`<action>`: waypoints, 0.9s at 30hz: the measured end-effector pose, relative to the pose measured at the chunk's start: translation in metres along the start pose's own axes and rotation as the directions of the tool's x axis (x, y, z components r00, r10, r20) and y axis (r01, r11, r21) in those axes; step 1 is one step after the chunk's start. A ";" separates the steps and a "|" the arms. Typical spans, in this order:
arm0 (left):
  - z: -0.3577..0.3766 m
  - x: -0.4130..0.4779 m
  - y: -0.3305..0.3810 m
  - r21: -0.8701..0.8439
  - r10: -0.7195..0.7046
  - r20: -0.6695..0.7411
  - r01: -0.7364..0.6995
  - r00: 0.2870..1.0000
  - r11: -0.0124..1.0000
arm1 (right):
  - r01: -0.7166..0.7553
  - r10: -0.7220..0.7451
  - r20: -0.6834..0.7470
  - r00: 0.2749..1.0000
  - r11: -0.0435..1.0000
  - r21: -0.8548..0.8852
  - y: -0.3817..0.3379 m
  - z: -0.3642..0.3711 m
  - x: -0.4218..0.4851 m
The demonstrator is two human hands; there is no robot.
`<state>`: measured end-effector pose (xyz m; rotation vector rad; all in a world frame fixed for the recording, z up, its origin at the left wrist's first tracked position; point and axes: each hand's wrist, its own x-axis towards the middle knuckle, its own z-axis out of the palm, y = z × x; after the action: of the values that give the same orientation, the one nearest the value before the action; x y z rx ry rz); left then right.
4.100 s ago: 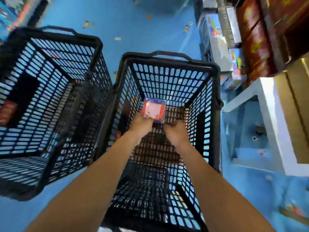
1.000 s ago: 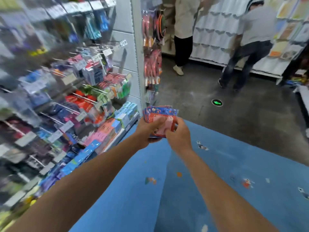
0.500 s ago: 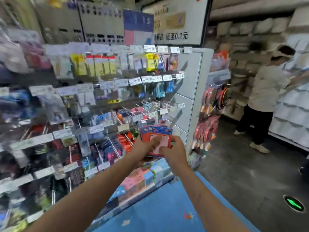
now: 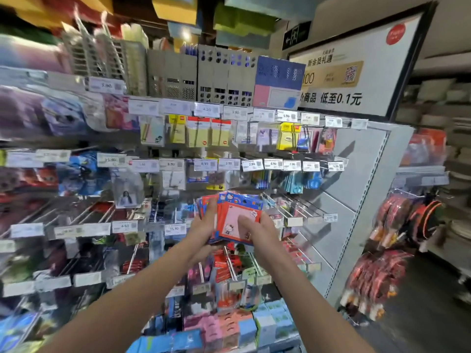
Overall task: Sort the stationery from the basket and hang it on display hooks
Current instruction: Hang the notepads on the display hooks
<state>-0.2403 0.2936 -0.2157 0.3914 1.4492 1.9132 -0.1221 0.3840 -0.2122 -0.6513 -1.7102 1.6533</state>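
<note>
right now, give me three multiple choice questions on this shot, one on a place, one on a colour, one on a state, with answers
1. Where is the stack of packets?
A) in a basket
B) held up in front of the hook rack
C) lying on the floor

2. What colour is the border of the front packet?
A) green
B) black
C) red-orange

3. What are the left hand and right hand doing?
A) hanging empty
B) both gripping the stack
C) pulling off a price tag

Answers:
1 B, the stack is raised with the hook rack behind it.
2 C, a red-orange frame surrounds a pink centre.
3 B, each hand curls round one side of the stack.
</note>
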 end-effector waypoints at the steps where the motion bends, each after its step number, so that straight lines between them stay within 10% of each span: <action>1: -0.006 0.012 0.003 0.013 -0.003 -0.014 0.004 1.000 1.000 | -0.003 0.003 -0.010 1.000 1.000 0.003 0.003 0.004 0.014; 15: -0.071 0.120 0.031 0.176 0.076 -0.011 -0.073 0.997 0.982 | 0.008 -0.005 0.225 0.974 1.000 -0.009 0.041 0.013 0.149; 27: -0.107 0.142 0.048 0.150 0.085 -0.308 -0.040 0.948 0.988 | 0.049 -0.054 0.338 0.940 0.999 0.023 0.043 0.048 0.229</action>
<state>-0.4231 0.3067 -0.2300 0.2048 1.8057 1.9961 -0.3126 0.5263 -0.2267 -0.3225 -1.9319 1.8185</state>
